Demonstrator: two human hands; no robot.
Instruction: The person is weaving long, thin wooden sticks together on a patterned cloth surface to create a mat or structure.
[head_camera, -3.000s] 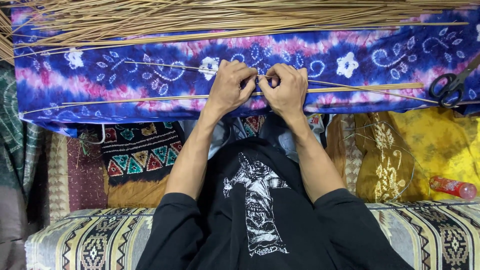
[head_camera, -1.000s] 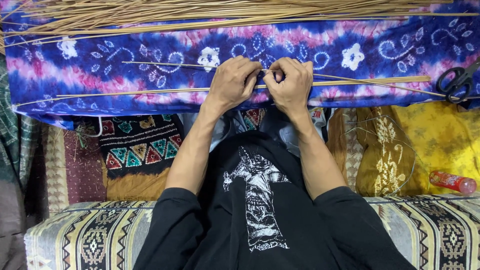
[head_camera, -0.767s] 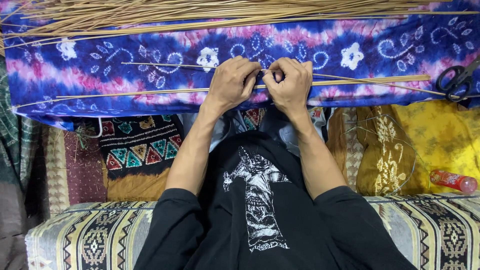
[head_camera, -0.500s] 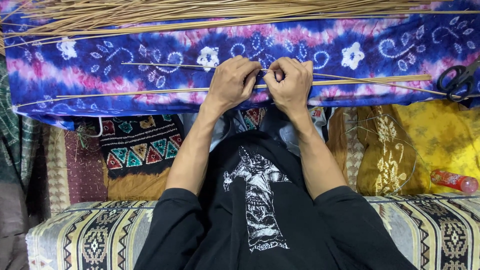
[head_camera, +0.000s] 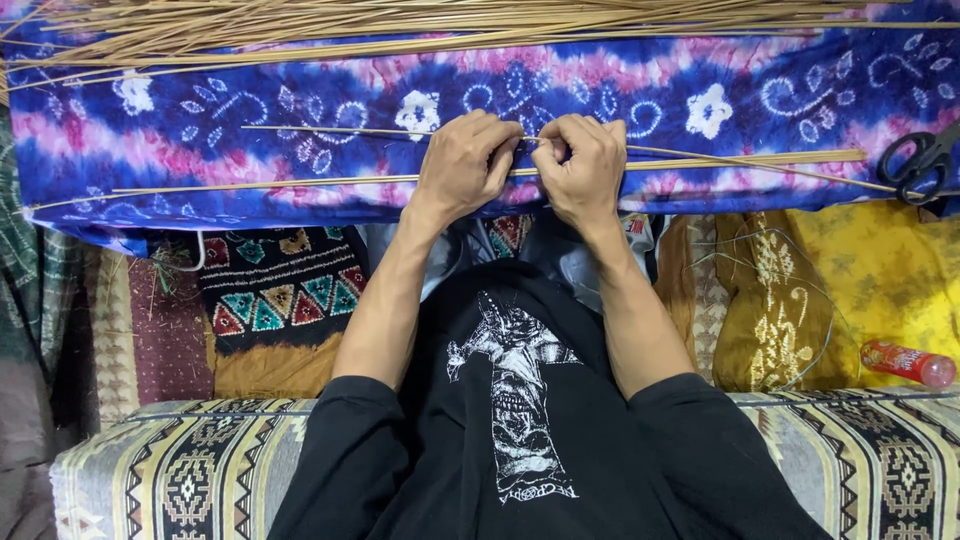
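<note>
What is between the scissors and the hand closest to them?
In the head view, thin straw strips stretch across the blue and pink tie-dye cloth between the black scissors and the right hand.

Scissors (head_camera: 918, 165) cut off; hands (head_camera: 525, 165) hide strip ends.

scissors (head_camera: 918, 162) rightward, reed pile (head_camera: 400, 22) ahead

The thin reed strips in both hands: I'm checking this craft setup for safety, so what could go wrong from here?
1. Both hands, left hand and right hand, pinch thin reed strips close together; a hard bend there might snap or splinter a strip into the fingers.
2. The black scissors lie at the edge of the purple tie-dye cloth; the long strip ends reach toward them and could nudge them off.
3. The loose reed bundle could tangle with the working strips.
</note>
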